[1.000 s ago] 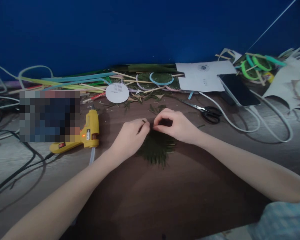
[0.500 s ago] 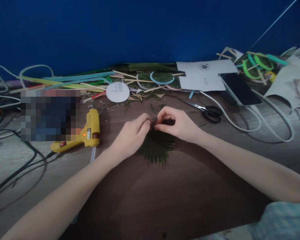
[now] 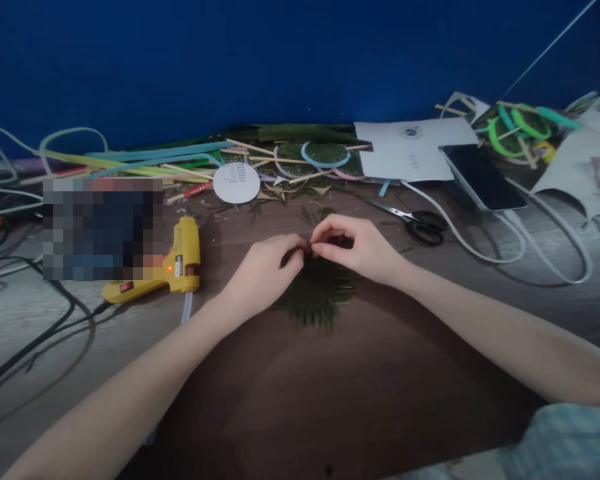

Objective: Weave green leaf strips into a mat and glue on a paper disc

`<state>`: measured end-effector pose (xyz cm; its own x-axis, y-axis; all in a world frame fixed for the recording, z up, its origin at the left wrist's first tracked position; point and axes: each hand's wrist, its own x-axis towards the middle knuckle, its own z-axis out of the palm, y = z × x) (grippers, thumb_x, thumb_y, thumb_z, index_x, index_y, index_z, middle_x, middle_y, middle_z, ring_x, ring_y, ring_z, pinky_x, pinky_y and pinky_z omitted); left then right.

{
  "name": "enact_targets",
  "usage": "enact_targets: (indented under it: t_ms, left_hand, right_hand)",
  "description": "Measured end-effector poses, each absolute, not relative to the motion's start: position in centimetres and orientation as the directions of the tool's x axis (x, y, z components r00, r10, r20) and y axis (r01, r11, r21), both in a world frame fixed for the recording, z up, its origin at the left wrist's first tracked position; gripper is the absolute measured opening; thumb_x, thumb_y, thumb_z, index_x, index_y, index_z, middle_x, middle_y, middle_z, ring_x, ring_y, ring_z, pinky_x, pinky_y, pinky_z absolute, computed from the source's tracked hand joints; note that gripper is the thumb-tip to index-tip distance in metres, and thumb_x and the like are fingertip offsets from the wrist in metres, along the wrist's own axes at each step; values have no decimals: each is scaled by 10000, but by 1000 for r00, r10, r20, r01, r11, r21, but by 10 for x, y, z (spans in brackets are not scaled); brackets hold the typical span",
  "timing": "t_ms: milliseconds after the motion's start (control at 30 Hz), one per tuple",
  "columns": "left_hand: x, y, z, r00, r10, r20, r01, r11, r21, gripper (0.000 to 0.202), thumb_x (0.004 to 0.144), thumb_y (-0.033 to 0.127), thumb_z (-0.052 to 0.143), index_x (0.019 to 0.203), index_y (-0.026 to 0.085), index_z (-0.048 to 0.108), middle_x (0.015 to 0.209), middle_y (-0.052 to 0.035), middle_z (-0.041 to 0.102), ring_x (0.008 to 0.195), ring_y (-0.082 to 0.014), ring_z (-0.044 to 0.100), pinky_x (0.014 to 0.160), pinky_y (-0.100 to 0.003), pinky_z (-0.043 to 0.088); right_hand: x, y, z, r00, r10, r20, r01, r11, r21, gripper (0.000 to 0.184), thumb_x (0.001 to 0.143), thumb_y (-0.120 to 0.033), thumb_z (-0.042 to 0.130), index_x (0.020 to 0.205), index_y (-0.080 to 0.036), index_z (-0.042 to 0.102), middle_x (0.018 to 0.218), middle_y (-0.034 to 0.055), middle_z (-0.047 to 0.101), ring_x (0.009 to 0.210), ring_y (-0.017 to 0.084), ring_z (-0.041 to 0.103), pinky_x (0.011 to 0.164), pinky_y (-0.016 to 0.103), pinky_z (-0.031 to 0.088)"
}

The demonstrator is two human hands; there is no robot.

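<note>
My left hand [image 3: 267,273] and my right hand [image 3: 357,247] meet fingertip to fingertip above a dark green, needle-fringed piece of greenery [image 3: 316,303] on the brown table [image 3: 300,393]. Thumb and fingers of both hands are pinched together. Whatever lies between them is too small and dark to make out. The greenery's upper part is hidden by the hands; its fringed lower edge points toward me. Left of my left hand lies a yellow hot glue gun [image 3: 184,257] with an orange light lit. Black-handled scissors [image 3: 423,225] rest beyond my right hand.
Along the blue wall [image 3: 280,60] lie pipe cleaners [image 3: 155,159], thin sticks and leaf scraps. A white paper disc [image 3: 237,183], a white paper sheet [image 3: 405,150] and a phone [image 3: 483,177] with a white cable stand at the back. Black cables run at the left.
My left hand's fingers have straightened slightly and shifted right toward my right fingertips. My right hand has barely moved. The greenery stays in place.
</note>
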<state>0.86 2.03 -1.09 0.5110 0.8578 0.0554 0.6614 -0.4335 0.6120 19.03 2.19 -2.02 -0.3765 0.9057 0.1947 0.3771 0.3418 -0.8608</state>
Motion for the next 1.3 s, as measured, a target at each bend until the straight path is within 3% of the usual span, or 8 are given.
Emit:
enact_targets:
  t_ms: [133,400,700,933,1167,1300]
  left_hand:
    - [9,21,-14,528,844,93,669,-481,567,131,787,139,456,779,170,584,763,-11,614,747,-157,572,682,-260,421]
    - [8,21,-15,494,867,63,670,-425,608,66,800,184,516,756,174,565,733,2,614,690,-146,573,638,-250,411]
    - [9,20,-8,483,875,34,673,-396,625,65,780,176,518,755,182,578,741,10,637,695,-138,588,664,-242,430]
    - [6,23,-11,475,880,0,587,-317,745,229,704,65,461,885,193,521,795,12,654,748,-128,617,723,-252,464]
    - [5,24,-12,448,894,-18,543,-257,799,183,703,77,439,835,189,498,772,12,634,730,-129,604,692,-269,462]
    - [4,25,-12,444,896,-28,528,-236,816,142,733,98,426,822,189,489,774,6,627,741,-139,602,719,-300,457]
  right_hand:
    - [192,22,-22,-398,883,248,434,420,-797,71,758,-241,597,798,-183,607,797,10,630,710,129,577,662,284,441]
    - [192,21,-21,-435,848,303,448,496,-744,104,758,-170,582,854,-192,614,818,20,629,793,152,570,709,297,430]
    - [190,23,-24,-408,876,258,511,453,-730,55,742,-193,589,780,-192,548,780,14,594,790,165,523,718,311,390]
    - [188,25,-29,-431,870,239,628,479,-614,89,706,-141,561,760,-198,518,839,39,584,844,202,452,759,347,340]
    - [195,23,-25,-407,868,285,502,473,-724,263,628,-28,408,793,-192,532,792,21,577,796,173,495,729,315,382]
    - [197,20,-23,-415,869,269,510,467,-722,206,673,-71,425,795,-193,537,730,13,559,755,171,499,720,324,377]
